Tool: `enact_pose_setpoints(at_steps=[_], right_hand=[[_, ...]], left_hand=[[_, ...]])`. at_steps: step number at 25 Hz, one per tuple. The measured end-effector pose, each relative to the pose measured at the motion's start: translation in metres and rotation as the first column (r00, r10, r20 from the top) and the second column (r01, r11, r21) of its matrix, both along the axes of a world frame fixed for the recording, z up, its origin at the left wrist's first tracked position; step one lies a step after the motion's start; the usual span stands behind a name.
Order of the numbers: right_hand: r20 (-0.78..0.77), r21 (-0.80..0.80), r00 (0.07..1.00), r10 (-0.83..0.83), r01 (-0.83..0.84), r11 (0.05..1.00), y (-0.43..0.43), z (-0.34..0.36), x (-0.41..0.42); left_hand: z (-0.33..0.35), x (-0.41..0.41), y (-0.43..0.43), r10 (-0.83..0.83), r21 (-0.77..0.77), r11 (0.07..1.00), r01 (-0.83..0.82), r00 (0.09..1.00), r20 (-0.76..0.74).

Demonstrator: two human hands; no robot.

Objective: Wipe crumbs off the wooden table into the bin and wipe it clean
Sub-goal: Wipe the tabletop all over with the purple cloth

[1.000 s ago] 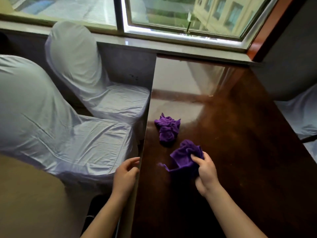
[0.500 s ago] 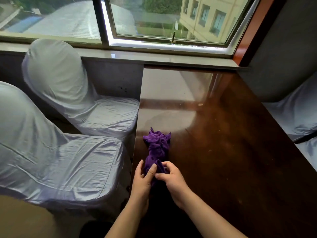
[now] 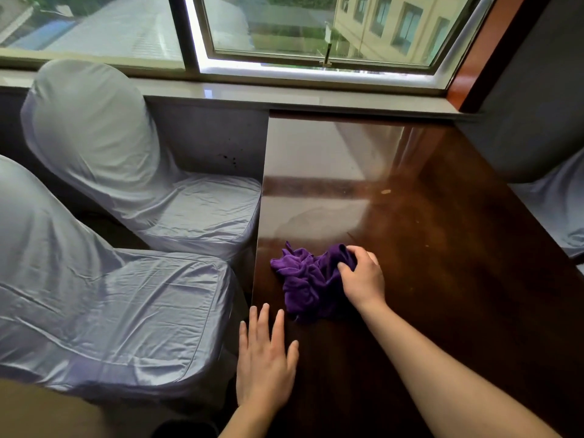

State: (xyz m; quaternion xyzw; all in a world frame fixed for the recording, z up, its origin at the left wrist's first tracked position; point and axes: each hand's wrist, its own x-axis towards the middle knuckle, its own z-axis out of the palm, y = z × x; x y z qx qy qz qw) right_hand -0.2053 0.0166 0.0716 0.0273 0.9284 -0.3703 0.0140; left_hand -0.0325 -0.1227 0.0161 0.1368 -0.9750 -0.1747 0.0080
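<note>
A: Where is the purple cloth (image 3: 308,281) now?

B: It lies bunched on the wooden table (image 3: 458,279), near the left edge. The right hand (image 3: 361,275) has its fingers closed around the right part of the cloth and pinches a fold of it. The left hand (image 3: 265,358) is flat and open, fingers spread, resting at the table edge just beside the cloth, and it holds nothing.

A: Do you see crumbs?

B: One pale speck (image 3: 385,191) lies farther away, toward the window (image 3: 316,30). There are maybe other small ones, but I cannot tell because of the reflections.

A: And the bin?

B: I cannot see it. Left of the table stand two covered chairs (image 3: 110,254), and the nearer one is right against the edge.

A: So what can go wrong?

B: I think a sweep to the left can throw crumbs on the chair seat, if no bin waits under the edge. Also the cloth is crumpled, so it touches the wood unevenly and can pass over small crumbs. And the glare near the window can hide what stays behind
</note>
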Motion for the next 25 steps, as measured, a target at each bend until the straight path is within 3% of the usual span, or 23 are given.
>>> enact_pose_setpoints(at_steps=[2, 5, 7, 10, 12, 14, 16, 18, 20, 23, 25], right_hand=[[0.069, 0.256, 0.988, 0.138, -0.151, 0.955, -0.008, -0.005, -0.011], [-0.104, 0.577, 0.952, 0.289, -0.179, 0.797, -0.031, -0.01, -0.002], [-0.139, 0.664, 0.895, 0.423, -0.233, 0.711, -0.056, -0.012, 0.008], [0.071, 0.695, 0.859, 0.506, -0.407, 0.593, -0.082, -0.011, 0.013], [0.133, 0.679, 0.791, 0.597, -0.511, 0.527, -0.089, -0.005, 0.02], [0.062, 0.609, 0.727, 0.684, -0.57, 0.551, -0.09, 0.004, 0.031], [-0.08, 0.401, 0.754, 0.652, -0.574, 0.714, -0.078, 0.016, 0.045], [-0.199, 0.06, 0.865, 0.461, -0.459, 0.886, -0.044, 0.029, 0.063], [-0.208, -0.2, 0.947, 0.244, -0.286, 0.937, 0.008, 0.042, 0.082], [-0.123, -0.308, 0.991, 0.059, -0.095, 0.947, 0.1, 0.046, 0.112], [0.006, -0.247, 1.0, 0.013, -0.011, 0.969, 0.152, 0.035, 0.13]], left_hand=[[-0.005, -0.002, 0.002, -0.026, -0.046, 0.999, 0.026, 1.0, 0.003], [-0.007, -0.004, 0.002, -0.017, -0.057, 0.998, 0.018, 1.0, 0.012], [-0.007, -0.006, 0.002, -0.011, -0.051, 0.999, 0.012, 1.0, 0.02], [-0.008, -0.006, 0.0, -0.015, -0.044, 0.999, 0.016, 1.0, 0.017], [-0.008, -0.006, -0.001, -0.011, -0.053, 0.999, 0.011, 1.0, 0.009], [-0.005, -0.005, 0.0, -0.013, -0.054, 0.998, 0.014, 1.0, 0.018], [-0.003, -0.005, 0.001, -0.016, -0.038, 0.999, 0.017, 1.0, 0.016], [-0.002, -0.006, 0.003, 0.005, -0.021, 1.0, -0.006, 0.999, -0.038], [-0.002, -0.006, 0.006, 0.019, -0.014, 1.0, -0.02, 0.998, -0.065], [-0.002, -0.006, 0.011, 0.017, -0.01, 1.0, -0.018, 0.999, -0.046], [-0.005, -0.005, 0.011, 0.017, -0.03, 0.999, -0.018, 0.999, -0.036]])
